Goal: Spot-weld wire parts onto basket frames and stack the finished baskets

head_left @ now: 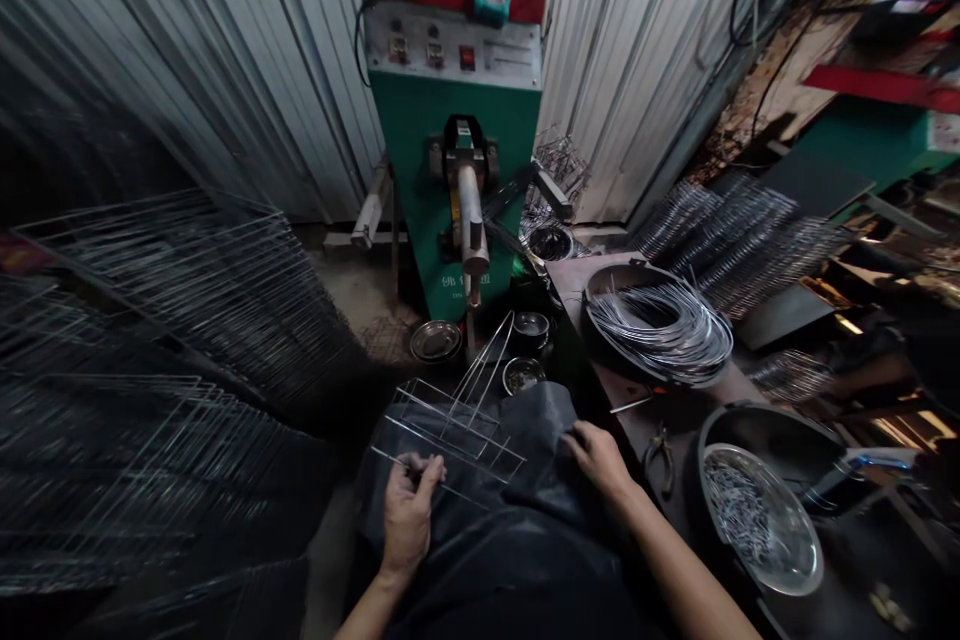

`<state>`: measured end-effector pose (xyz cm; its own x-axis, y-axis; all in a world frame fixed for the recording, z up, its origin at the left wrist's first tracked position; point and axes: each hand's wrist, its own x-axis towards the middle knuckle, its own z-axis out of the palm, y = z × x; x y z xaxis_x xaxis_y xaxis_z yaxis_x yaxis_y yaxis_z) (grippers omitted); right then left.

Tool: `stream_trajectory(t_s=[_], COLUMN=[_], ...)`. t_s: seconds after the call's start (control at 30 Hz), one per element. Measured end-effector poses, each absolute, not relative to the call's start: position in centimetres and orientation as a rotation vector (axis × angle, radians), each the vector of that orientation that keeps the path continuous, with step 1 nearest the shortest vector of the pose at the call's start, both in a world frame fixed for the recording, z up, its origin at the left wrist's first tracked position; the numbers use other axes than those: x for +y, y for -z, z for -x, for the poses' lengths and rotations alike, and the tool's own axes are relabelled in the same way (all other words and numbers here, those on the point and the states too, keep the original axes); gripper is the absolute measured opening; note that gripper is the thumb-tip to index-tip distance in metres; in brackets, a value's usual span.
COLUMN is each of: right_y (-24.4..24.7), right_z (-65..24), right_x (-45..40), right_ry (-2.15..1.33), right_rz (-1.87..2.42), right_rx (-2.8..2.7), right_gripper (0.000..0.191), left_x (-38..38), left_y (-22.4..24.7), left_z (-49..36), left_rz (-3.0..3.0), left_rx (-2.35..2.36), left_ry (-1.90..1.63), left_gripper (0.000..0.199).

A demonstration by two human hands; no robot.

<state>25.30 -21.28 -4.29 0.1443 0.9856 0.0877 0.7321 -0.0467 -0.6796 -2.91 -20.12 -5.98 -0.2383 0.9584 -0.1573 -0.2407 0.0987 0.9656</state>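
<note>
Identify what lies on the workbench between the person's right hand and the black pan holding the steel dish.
In the head view, a pair of pliers lies on the workbench, between the right hand and the black pan.

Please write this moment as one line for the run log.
left hand: holds wire frame | right hand: on dark apron | nearby: pliers, wire coil

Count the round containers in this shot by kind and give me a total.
Small metal bowls: 4
Wide black pans: 2
Large steel dish: 1
Total: 7
</note>
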Motion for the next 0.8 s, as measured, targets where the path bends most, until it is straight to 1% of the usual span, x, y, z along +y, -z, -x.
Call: stream_trajectory(t_s=[0.1, 0.23, 0.33, 0.5, 0.67, 0.73, 0.8], right_y=[1.7, -0.7, -1.4, -1.4, -0.9, -0.8, -0.8], right_z=[-22.9, -18.8, -16.7, -15.6, -15.3, -15.1, -14.8], right_x=[-17.2, -12.4, -10.9, -11.0, -11.5, -11.6, -11.7], right_ry=[-0.681, -0.942, -1.058, -1.112, -1.092, -1.078, -1.078], right_rz=[1.709, 1.485, 1.378, 1.333, 1.321, 1.309, 1.300], right_rx=[-1.492, -1.374, -1.331, -1.330, -1.301, -1.288, -1.282], right_gripper=[0.032, 0.034, 0.036, 0.037, 0.036, 0.035, 0.034], left_x=[-20.1, -20.6, -21.0, -21.2, -21.6, -22.1, -22.4], left_y=[5.8, 5.1, 4.7, 4.7, 5.1, 4.6, 3.3], left_z=[2.7, 2.7, 2.9, 3.0, 4.1, 5.4, 6.6], left_rz=[-0.821, -0.817, -0.832, -0.815, -0.886, -0.949, -1.030], left_rx=[1.264, 1.274, 1.280, 1.267, 1.265, 1.383, 1.595], left_ry=[-1.399, -1.438, -1.442, -1.418, -1.292, -1.265, -1.333], left_gripper=[0.030, 0.031, 0.030, 0.031, 0.030, 0.032, 0.034])
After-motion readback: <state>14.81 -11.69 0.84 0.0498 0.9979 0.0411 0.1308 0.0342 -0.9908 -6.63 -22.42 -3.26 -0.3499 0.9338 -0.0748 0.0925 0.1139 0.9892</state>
